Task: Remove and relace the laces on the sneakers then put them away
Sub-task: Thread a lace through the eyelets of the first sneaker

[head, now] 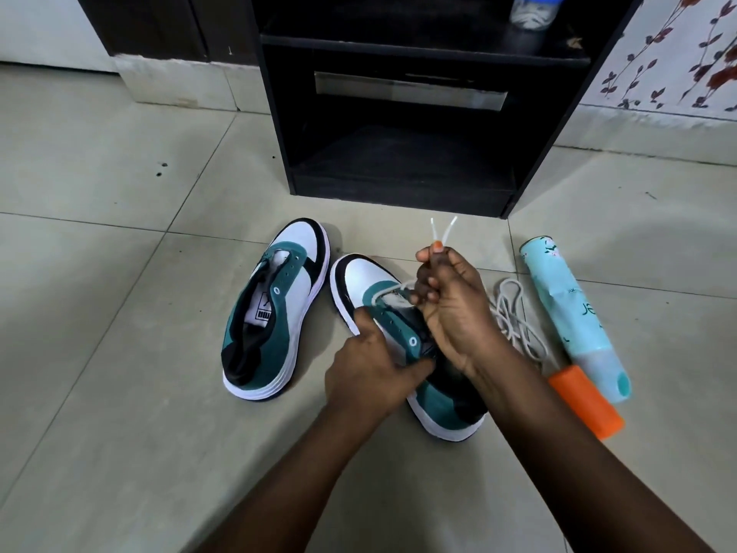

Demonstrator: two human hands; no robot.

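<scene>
On the tiled floor (119,273), the left sneaker (275,309) lies unlaced, toe toward the black cabinet (418,113), its eyelets bare and its tongue showing a printed label. Just beside it on the right sits the second sneaker (371,285), angled a little, toe also toward the cabinet. The left hand (371,369) rests on this shoe's near side, fingers curled around the green eyelet panel and thumb laid across the collar, steadying it. The right hand (450,305) is closed in a fist above the tongue, gripping a white lace (393,293) that runs up from the front eyelets; both lace tips (442,231) stick up out of the fist past the thumb (the nail is painted orange). Right of that hand, a second lace (514,313) lies loose in a tangle on the floor. Further right lies a pale blue spray can (574,313) on its side, and touching its near end, an orange cap (586,405).
</scene>
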